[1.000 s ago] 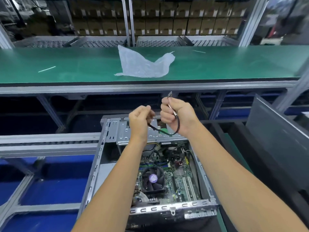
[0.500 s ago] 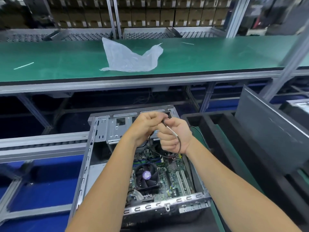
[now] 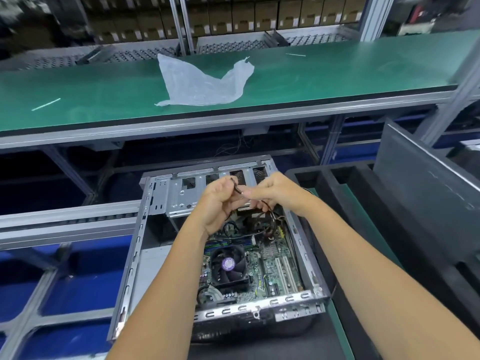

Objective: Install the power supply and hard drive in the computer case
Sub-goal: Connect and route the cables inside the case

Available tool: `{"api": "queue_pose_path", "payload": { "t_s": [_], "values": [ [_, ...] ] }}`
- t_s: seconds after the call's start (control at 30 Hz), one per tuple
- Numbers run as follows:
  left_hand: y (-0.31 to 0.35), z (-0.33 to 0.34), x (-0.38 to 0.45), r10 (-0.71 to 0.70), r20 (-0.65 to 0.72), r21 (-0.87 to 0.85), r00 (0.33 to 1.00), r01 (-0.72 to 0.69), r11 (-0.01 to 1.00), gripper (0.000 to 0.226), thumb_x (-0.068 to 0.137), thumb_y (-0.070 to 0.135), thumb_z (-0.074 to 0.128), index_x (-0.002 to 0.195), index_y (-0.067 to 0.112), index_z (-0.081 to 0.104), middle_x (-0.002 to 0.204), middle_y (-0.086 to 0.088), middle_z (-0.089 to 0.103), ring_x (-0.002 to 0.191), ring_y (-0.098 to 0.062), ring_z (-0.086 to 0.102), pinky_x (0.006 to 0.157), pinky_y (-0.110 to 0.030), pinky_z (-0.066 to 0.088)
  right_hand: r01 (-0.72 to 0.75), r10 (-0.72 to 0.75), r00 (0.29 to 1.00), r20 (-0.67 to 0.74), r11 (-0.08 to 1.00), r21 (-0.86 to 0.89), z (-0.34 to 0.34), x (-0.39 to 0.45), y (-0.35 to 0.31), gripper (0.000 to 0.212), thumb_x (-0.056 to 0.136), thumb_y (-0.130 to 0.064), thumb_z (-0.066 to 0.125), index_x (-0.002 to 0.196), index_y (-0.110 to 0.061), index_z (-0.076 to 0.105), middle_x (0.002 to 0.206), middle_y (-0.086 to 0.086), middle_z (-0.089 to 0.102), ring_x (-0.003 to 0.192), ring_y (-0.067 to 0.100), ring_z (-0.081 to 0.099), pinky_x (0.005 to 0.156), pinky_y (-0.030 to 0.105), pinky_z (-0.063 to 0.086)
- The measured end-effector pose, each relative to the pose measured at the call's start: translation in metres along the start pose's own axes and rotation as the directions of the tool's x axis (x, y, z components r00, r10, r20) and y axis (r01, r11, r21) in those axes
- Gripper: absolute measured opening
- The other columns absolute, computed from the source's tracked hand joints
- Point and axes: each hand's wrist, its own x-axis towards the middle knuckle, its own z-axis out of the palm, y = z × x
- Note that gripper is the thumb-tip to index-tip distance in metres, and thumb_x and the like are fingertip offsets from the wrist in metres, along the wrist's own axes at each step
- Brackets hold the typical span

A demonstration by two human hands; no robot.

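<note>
The open grey metal computer case (image 3: pixel 145 255) lies flat at 6 o'clock in the head view, its lid off, with the green motherboard (image 3: pixel 270 268) and black round-bladed cooler fan (image 3: pixel 228 266) exposed inside. Both hands are raised over the case's far end, at about 12 o'clock from the fan.

The left hand (image 3: pixel 218 203) has its fingers curled, its grip closed on one end of a thin black cable (image 3: pixel 235 187), which shows above the thumb. The right hand (image 3: pixel 278 193), just beside it at 3 o'clock, pinches the same cable between fingertips. Below the hands the cable hangs in a loop into the case, toward a bundle of dark wires near the right wall. The two hands are almost touching.

No power supply or hard drive can be made out; the bare silver drive cage (image 3: pixel 179 196) sits at 9 o'clock from the left hand.

At 12 o'clock, the green-surfaced tabletop (image 3: pixel 337 71) carries a crumpled clear plastic bag (image 3: pixel 200 84). At 3 o'clock from the case stands a black foam tray (image 3: pixel 348 203) holding a grey panel (image 3: pixel 426 193) on edge.
</note>
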Motion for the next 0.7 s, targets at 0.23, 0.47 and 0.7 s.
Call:
{"api": "queue_pose_path", "payload": {
  "t_s": [0.23, 0.47, 0.7],
  "values": [
    [-0.019, 0.006, -0.012, -0.027, 0.026, 0.170, 0.999, 0.022, 0.985, 0.014, 0.099, 0.003, 0.042, 0.103, 0.007, 0.055, 0.064, 0.003, 0.065, 0.062, -0.012, 0.064, 0.061, -0.022, 0.051, 0.087, -0.087, 0.994, -0.073, 0.996, 0.000, 0.009, 0.001, 0.020, 0.011, 0.086, -0.014, 0.074, 0.086, -0.022, 0.067, 0.081, -0.006, 0.062, 0.057, 0.003, 0.058, 0.050, 0.017, 0.045],
    [-0.020, 0.006, -0.012, -0.030, -0.018, 0.216, 0.999, 0.034, 0.976, 0.009, 0.095, 0.012, 0.053, 0.093, 0.015, 0.045, 0.069, -0.003, 0.068, 0.066, -0.017, 0.064, 0.064, -0.023, 0.050, 0.125, -0.125, 0.992, -0.007, 0.981, 0.146, 0.011, -0.004, 0.024, 0.017, 0.091, -0.004, 0.066, 0.099, -0.018, 0.073, 0.077, 0.005, 0.068, 0.062, 0.020, 0.056, 0.055, 0.026, 0.047],
    [-0.012, -0.004, -0.015, 0.499, -0.350, 0.733, 0.793, -0.100, 0.673, 0.017, 0.084, 0.012, 0.064, 0.072, 0.012, 0.052, 0.062, 0.003, 0.053, 0.055, -0.001, 0.046, 0.054, -0.015, 0.039, 0.010, -0.010, 1.000, -0.001, 0.974, 0.227, 0.010, -0.003, 0.025, 0.014, 0.096, 0.001, 0.055, 0.088, -0.008, 0.063, 0.066, 0.002, 0.067, 0.055, 0.013, 0.060, 0.053, 0.022, 0.050]
  ]
}}
